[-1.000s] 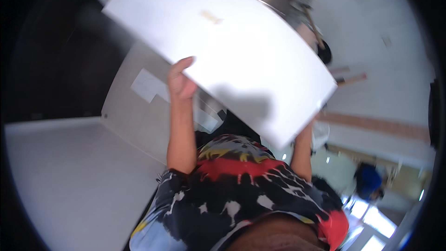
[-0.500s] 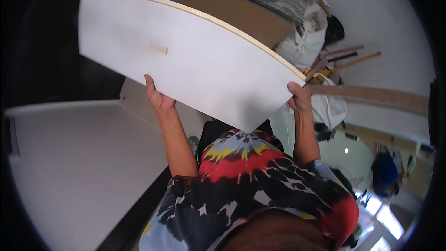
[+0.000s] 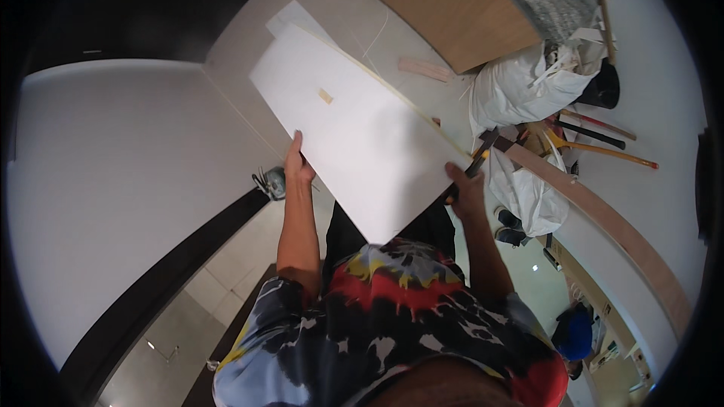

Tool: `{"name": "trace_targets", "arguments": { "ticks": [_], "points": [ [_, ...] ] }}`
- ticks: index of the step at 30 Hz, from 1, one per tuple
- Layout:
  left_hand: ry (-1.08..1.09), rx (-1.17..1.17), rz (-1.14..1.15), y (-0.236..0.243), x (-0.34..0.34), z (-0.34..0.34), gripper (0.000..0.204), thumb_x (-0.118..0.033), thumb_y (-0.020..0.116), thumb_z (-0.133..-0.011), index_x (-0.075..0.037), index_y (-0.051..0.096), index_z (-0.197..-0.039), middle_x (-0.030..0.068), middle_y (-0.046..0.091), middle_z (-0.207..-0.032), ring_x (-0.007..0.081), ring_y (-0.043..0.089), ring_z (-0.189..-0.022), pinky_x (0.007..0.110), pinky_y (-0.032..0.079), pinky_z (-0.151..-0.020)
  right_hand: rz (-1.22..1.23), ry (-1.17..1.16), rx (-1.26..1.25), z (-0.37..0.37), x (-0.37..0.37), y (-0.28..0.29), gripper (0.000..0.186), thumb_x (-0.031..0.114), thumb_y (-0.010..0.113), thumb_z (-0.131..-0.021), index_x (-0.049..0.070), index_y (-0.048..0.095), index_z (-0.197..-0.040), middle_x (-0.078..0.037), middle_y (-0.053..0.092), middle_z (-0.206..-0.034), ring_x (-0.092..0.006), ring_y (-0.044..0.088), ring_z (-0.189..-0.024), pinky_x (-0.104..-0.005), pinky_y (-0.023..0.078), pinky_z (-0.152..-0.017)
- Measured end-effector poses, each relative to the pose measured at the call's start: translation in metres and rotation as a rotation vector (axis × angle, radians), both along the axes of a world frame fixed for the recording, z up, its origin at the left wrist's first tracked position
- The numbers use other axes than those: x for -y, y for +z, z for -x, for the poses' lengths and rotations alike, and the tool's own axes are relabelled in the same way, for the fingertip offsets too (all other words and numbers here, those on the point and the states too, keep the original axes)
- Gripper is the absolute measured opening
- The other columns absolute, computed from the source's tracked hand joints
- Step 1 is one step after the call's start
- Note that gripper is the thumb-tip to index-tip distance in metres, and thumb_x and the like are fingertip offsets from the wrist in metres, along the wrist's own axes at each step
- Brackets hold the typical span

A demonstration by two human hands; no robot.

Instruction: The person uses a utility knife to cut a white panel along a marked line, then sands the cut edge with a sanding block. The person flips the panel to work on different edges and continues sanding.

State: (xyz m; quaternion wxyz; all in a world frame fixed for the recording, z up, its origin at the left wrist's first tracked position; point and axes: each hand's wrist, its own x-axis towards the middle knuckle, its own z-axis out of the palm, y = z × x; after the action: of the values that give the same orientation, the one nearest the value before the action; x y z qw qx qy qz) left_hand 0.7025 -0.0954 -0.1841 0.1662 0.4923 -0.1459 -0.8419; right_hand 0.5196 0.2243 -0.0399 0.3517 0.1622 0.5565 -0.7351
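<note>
A large flat white board [image 3: 377, 151] with a pale wooden edge slants across in front of my body, its near corner close to my shirt. A small tan patch [image 3: 325, 96] shows on its white face. My left hand [image 3: 300, 166] grips the long left edge, thumb on top and fingers hidden beneath. At the near right edge, my right hand [image 3: 467, 190] is closed on the board, also with its thumb on the face. A dark tool [image 3: 486, 149] with a yellow part appears just beyond my right hand; its contact with the hand cannot be made out.
Beyond the board lie a strip of wood [image 3: 424, 68] and a brown wooden panel [image 3: 452, 7]. White sacks [image 3: 520, 90] and long-handled tools [image 3: 603, 136] are at the right. A dark-edged opening [image 3: 166, 286] is at the left. Someone in blue [image 3: 579, 332] is at lower right.
The board's far end has swung right and away from the left side, so the board points more forward. Both hands keep their hold. More floor shows ahead as the view has shifted.
</note>
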Motion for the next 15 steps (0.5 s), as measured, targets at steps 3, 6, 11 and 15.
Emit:
{"name": "trace_targets", "arguments": {
  "ticks": [3, 6, 11, 15],
  "points": [
    [-0.162, 0.135, -0.147, -0.042, -0.058, -0.044, 0.053, -0.031, 0.061, -0.099, 0.002, 0.048, -0.138, 0.0171, 0.059, -0.133, 0.0337, 0.060, -0.119, 0.047, 0.051, -0.102, -0.115, 0.049, 0.201, -0.036, -0.011, -0.044, 0.041, 0.006, 0.075, -0.084, -0.007, 0.059, -0.119, -0.008, 0.067, -0.096, -0.0172, 0.068, -0.076, -0.0298, 0.057, -0.066],
    [-0.212, 0.224, -0.324, -0.068, -0.127, -0.076, 0.050, -0.033, 0.060, -0.100, 0.000, 0.051, -0.136, 0.0169, 0.063, -0.128, 0.0309, 0.063, -0.115, 0.046, 0.052, -0.100, -0.257, 0.032, 0.231, -0.067, -0.024, -0.091, 0.039, 0.006, 0.075, -0.084, -0.007, 0.060, -0.118, -0.009, 0.068, -0.094, -0.0157, 0.068, -0.072, -0.0280, 0.056, -0.060],
    [-0.222, 0.247, -0.395, -0.132, -0.182, -0.131, 0.045, -0.028, 0.061, -0.100, 0.003, 0.054, -0.133, 0.0151, 0.065, -0.121, 0.0278, 0.066, -0.106, 0.041, 0.056, -0.090, -0.303, 0.002, 0.309, -0.088, -0.049, -0.120, 0.039, 0.005, 0.073, -0.084, -0.007, 0.060, -0.119, -0.009, 0.069, -0.098, -0.0161, 0.068, -0.083, -0.0296, 0.055, -0.074],
    [-0.165, 0.406, -0.299, -0.176, -0.201, -0.147, 0.054, -0.033, 0.068, -0.096, 0.007, 0.054, -0.129, 0.0158, 0.066, -0.117, 0.0255, 0.068, -0.100, 0.040, 0.058, -0.083, -0.384, 0.064, 0.278, -0.087, -0.045, -0.139, 0.038, 0.007, 0.073, -0.086, -0.007, 0.060, -0.119, -0.008, 0.069, -0.099, -0.0160, 0.067, -0.084, -0.0291, 0.054, -0.073]
  ]
}}
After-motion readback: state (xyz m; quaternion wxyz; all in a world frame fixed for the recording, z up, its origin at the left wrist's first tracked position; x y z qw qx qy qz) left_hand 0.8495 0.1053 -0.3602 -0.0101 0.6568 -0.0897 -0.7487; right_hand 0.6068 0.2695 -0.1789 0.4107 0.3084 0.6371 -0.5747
